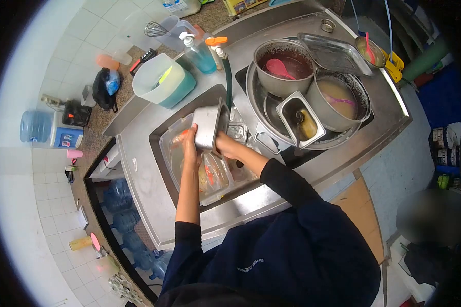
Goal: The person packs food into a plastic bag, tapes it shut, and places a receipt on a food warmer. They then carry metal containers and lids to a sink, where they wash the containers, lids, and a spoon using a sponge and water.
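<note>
Over the left sink basin, a deep steel pan point(205, 129) is tilted on its side between my two hands. My left hand point(190, 144) grips its near left side, fingers against the metal. My right hand point(226, 145) is at the pan's open side, its fingertips partly hidden by the rim. Beneath them, a clear plastic tub point(172, 169) in the basin holds bagged food point(213, 173) with orange pieces. A small steel container point(236, 131) lies beside the pan, to the right.
Two large pots point(283, 67) point(339, 101) and a steel container with yellowish liquid point(308, 125) crowd the right basin. Behind the left basin are a tub of teal liquid point(164, 81), a soap bottle point(200, 55) and a green hose point(228, 82). A person is at the right edge.
</note>
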